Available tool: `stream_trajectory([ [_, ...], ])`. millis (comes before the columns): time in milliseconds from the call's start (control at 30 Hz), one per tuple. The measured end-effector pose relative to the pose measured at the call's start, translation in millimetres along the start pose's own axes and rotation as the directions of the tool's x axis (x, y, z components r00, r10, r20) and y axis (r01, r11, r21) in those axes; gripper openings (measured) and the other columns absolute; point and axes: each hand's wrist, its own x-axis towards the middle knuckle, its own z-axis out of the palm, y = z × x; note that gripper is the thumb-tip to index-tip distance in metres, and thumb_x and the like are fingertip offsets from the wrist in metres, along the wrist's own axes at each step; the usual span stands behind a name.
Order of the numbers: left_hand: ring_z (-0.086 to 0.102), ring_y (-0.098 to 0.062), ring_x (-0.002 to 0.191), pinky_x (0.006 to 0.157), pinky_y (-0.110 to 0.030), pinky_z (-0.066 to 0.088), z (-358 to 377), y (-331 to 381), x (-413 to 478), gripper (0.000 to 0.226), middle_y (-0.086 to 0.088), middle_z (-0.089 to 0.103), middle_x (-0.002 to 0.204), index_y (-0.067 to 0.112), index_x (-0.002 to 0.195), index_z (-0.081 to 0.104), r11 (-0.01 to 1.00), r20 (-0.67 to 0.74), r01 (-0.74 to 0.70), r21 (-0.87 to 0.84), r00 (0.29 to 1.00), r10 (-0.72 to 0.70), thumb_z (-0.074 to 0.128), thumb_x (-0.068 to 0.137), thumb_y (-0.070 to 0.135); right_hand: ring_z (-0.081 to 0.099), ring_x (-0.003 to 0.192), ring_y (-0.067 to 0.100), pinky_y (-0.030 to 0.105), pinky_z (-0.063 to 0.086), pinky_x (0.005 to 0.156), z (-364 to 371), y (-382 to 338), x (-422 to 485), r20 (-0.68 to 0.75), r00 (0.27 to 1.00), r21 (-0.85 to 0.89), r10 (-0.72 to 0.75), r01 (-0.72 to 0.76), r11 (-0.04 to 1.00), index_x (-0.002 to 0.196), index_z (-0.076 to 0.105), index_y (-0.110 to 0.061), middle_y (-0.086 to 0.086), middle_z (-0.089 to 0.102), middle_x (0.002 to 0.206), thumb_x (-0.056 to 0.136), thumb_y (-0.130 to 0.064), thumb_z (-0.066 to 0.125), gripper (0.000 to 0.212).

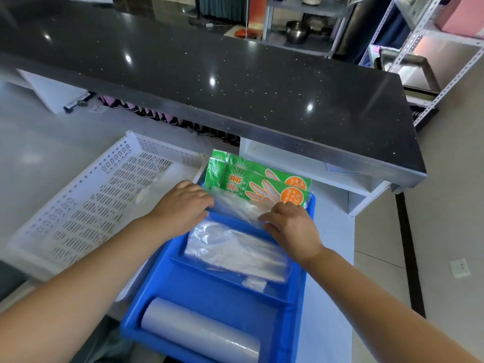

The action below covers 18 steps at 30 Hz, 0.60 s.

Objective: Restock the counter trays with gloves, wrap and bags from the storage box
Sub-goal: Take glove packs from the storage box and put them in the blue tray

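A blue divided tray (298, 292) lies in front of me. Green glove packs (264, 183) lean in its far compartment. A clear pack of plastic bags (237, 208) stands just in front of them. My left hand (183, 203) holds its left end, and my right hand (290, 226) grips its right end. Another clear bag pack (235, 250) lies flat in the middle compartment. A roll of wrap (199, 334) rests in the near compartment.
A white perforated storage box (78, 205) sits to the left, with a little clear plastic inside. A black speckled countertop (235, 74) overhangs the work surface at the back. White shelf cubbies (340, 184) lie under it on the right. Metal shelving (419, 48) stands far right.
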Motion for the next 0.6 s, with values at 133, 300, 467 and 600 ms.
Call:
stream_trajectory([
  [133,0.038,-0.015,0.128,0.108,-0.028,0.013,8.0,2.7,-3.8,0.025,0.005,0.066,0.11,0.019,0.107,0.062,0.994,0.085,-0.005,0.11,0.996,-0.005,0.051,0.087,0.029,0.06,0.086,0.033,0.038,0.047,0.075,3.1,2.9,3.6,0.119,0.993,-0.044,0.021,-0.016,0.999,0.1,0.071,-0.019,0.01,0.067,0.091,0.089,-0.022,0.059,0.017],
  [300,0.036,-0.017,0.133,0.108,-0.029,0.016,3.5,10.0,-22.5,0.031,0.002,0.065,0.118,0.018,0.117,0.061,0.997,-0.016,0.074,0.008,0.997,-0.074,0.054,0.086,0.021,0.059,0.076,0.035,0.039,0.05,0.067,-4.9,-8.8,5.6,0.004,0.999,-0.096,0.047,-0.046,0.994,0.09,0.074,-0.012,0.01,0.069,0.079,0.079,-0.01,0.069,0.012],
  [467,0.047,-0.021,0.122,0.102,-0.03,0.025,-20.9,6.3,-66.8,0.03,-0.002,0.064,0.115,0.018,0.114,0.064,0.966,-0.138,0.207,-0.156,0.964,-0.229,0.061,0.084,0.02,0.059,0.069,0.034,0.039,0.051,0.061,-17.2,-57.6,21.1,-0.094,0.994,-0.119,-0.048,0.037,0.992,0.084,0.074,-0.01,0.009,0.069,0.073,0.074,-0.007,0.073,0.01],
  [600,0.05,-0.02,0.112,0.093,-0.026,0.028,-36.6,-11.2,-125.6,0.03,0.002,0.065,0.114,0.022,0.116,0.063,0.931,-0.137,0.305,-0.201,0.932,-0.335,0.056,0.087,0.023,0.062,0.056,0.033,0.032,0.05,0.048,-14.2,-128.8,39.4,-0.043,0.99,-0.049,-0.136,0.134,0.99,0.08,0.074,-0.009,0.012,0.067,0.066,0.067,0.0,0.075,0.016],
])
